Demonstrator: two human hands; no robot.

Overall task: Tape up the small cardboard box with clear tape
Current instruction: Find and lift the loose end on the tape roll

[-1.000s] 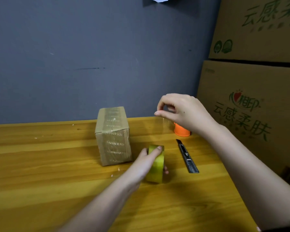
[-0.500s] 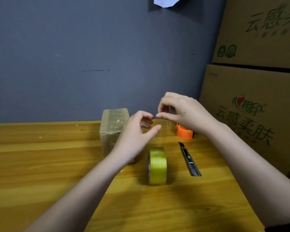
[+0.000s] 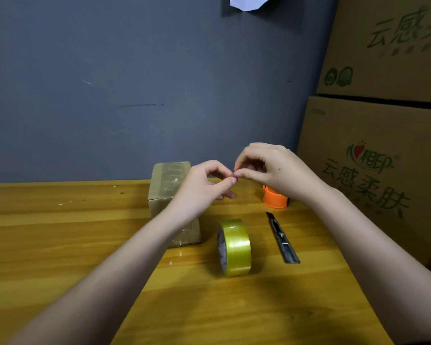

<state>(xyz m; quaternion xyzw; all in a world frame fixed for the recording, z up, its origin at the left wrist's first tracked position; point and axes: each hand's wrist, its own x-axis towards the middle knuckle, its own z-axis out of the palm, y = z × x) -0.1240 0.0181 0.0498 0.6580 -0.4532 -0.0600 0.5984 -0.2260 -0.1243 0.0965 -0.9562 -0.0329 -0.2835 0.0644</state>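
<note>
Cardboard box (image 3: 168, 185), small and already glossy with tape, stands upright on the table (image 3: 60, 232) at about 11 o'clock from the tape roll (image 3: 234, 247), partly hidden behind my left forearm. Nearest me, the roll sits on edge, unattended; a utility knife (image 3: 281, 239) lies at its 3 o'clock. Beyond, my left hand (image 3: 202, 185) and right hand (image 3: 271, 170) meet fingertip to fingertip, pinched together above the table. Whether a clear strip is held between them I cannot tell. Risks: a loose strip could fold onto itself or cling to my fingers; the roll could roll away; my right forearm could brush the orange object (image 3: 275, 199) at 1 o'clock.
</note>
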